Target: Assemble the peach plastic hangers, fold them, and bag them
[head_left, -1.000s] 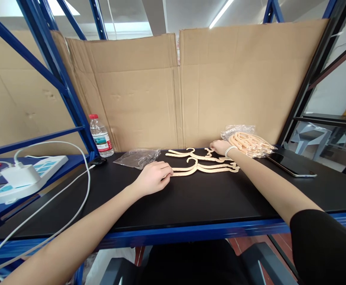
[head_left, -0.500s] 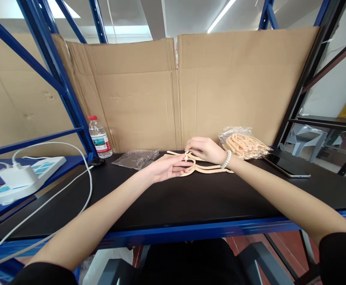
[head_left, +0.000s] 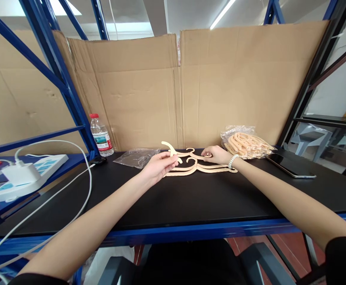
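Observation:
My left hand (head_left: 160, 165) is closed, thumb and fingers pinching a cream clothes hanger (head_left: 172, 151), whose curved end sticks up past the fingertips. My right hand (head_left: 216, 154) has its fingers closed at the right end of a thin cream arm that seems to belong to the same hanger. Just in front, more cream hangers (head_left: 211, 169) lie together on the black tabletop (head_left: 190, 202), a curled hook at their middle. The left ends of these lie partly behind my left hand.
A plastic bag of cream hangers (head_left: 247, 145) lies at the back right beside a phone (head_left: 290, 166). An empty clear bag (head_left: 137, 158) and a water bottle (head_left: 102, 136) are back left. A white cable (head_left: 90, 186) loops from a power strip (head_left: 30, 178). Cardboard (head_left: 131, 95) walls the back.
My hands have moved apart, the right one to the right, the left slightly left. The held hanger now shows between them, its curved end raised at the left hand.

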`<action>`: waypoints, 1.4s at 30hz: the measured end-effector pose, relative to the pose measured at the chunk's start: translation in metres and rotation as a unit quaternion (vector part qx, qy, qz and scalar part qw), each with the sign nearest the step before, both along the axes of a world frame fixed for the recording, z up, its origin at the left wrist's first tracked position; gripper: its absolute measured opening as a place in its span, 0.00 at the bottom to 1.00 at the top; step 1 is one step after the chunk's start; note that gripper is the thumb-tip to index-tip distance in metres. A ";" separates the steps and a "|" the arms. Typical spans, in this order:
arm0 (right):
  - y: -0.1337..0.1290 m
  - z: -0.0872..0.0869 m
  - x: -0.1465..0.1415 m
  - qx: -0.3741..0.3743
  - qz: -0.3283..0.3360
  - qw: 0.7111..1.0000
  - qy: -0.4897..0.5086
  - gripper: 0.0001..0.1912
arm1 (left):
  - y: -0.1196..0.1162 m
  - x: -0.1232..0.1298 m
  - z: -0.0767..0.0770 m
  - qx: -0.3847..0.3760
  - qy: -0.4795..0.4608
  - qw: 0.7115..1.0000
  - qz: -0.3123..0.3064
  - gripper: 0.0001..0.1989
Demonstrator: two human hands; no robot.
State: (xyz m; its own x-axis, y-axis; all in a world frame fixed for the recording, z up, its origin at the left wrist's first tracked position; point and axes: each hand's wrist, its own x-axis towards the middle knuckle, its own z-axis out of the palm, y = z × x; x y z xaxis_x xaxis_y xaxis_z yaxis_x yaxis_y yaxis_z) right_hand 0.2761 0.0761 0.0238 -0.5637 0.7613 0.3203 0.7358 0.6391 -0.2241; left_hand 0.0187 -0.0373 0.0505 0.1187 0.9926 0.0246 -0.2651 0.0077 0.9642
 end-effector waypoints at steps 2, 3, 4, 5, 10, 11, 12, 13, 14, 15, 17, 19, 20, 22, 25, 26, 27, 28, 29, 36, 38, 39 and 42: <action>0.003 -0.007 -0.001 -0.006 -0.005 1.000 -0.005 0.05 | 0.001 0.000 -0.001 -0.005 -0.003 1.000 0.016 0.02; 0.005 -0.009 -0.003 -0.007 -0.009 1.000 -0.005 0.04 | 0.002 -0.001 -0.001 -0.006 -0.003 1.000 0.023 0.02; 0.007 -0.012 -0.004 -0.008 -0.014 1.000 -0.002 0.04 | 0.002 -0.002 -0.001 -0.006 -0.003 1.000 0.028 0.02; 0.009 -0.014 -0.006 -0.011 -0.018 1.000 0.001 0.03 | 0.003 -0.003 -0.001 -0.005 -0.002 0.999 0.033 0.02; 0.014 -0.015 -0.007 -0.027 -0.016 0.999 0.022 0.04 | 0.008 -0.011 0.000 0.006 -0.003 0.999 0.048 0.05; 0.012 -0.012 -0.006 -0.022 -0.016 0.999 0.029 0.04 | 0.009 -0.012 0.001 0.009 -0.003 0.999 0.051 0.04; 0.010 -0.008 -0.004 -0.013 -0.018 0.999 0.037 0.04 | 0.009 -0.013 0.001 0.013 -0.003 0.998 0.054 0.04; 0.007 -0.003 -0.003 -0.002 -0.019 0.999 0.043 0.05 | 0.009 -0.013 0.002 0.017 -0.002 0.998 0.057 0.04; 0.003 0.004 -0.001 0.011 -0.019 0.999 0.050 0.05 | 0.010 -0.014 0.003 0.020 -0.003 0.998 0.060 0.04; -0.001 0.011 0.001 0.025 -0.016 0.998 0.060 0.04 | 0.010 -0.015 0.004 0.023 -0.005 0.998 0.063 0.03; -0.010 0.026 0.005 0.042 -0.007 0.995 0.094 0.03 | 0.010 -0.017 0.007 0.028 -0.013 0.997 0.065 0.03; -0.021 0.038 0.010 0.045 0.011 0.987 0.151 0.03 | 0.009 -0.022 0.010 0.032 -0.021 0.997 0.063 0.02; -0.028 0.042 0.012 0.043 0.026 0.982 0.182 0.04 | 0.008 -0.025 0.010 0.035 -0.023 0.997 0.058 0.03; -0.042 0.044 0.017 0.030 0.069 0.972 0.224 0.07 | 0.006 -0.034 0.009 0.041 -0.025 0.998 0.043 0.03; -0.064 0.036 0.024 -0.018 0.115 0.967 0.226 0.15 | 0.001 -0.048 0.001 0.050 -0.032 0.998 0.001 0.07; -0.070 0.031 0.026 -0.030 0.115 0.969 0.215 0.16 | -0.001 -0.051 -0.003 0.047 -0.034 0.998 -0.016 0.08; -0.075 0.026 0.027 -0.036 0.110 0.972 0.203 0.16 | -0.003 -0.053 -0.008 0.039 -0.036 0.998 -0.034 0.09; -0.080 0.022 0.028 -0.036 0.104 0.975 0.192 0.16 | -0.004 -0.054 -0.011 0.027 -0.036 0.998 -0.054 0.11; -0.083 0.018 0.029 -0.031 0.100 0.978 0.183 0.16 | -0.006 -0.054 -0.014 0.014 -0.033 0.997 -0.073 0.12; -0.089 0.013 0.026 -0.045 0.119 0.979 0.160 0.17 | -0.010 -0.047 -0.018 0.019 -0.016 0.993 -0.116 0.12; -0.090 0.015 0.026 -0.054 0.115 0.980 0.154 0.17 | -0.010 -0.048 -0.017 0.026 -0.024 0.992 -0.120 0.11; -0.091 0.016 0.026 -0.058 0.112 0.980 0.152 0.17 | -0.011 -0.049 -0.017 0.027 -0.028 0.992 -0.123 0.12; -0.093 0.017 0.025 -0.067 0.106 0.980 0.157 0.17 | -0.011 -0.051 -0.017 0.025 -0.019 0.991 -0.129 0.12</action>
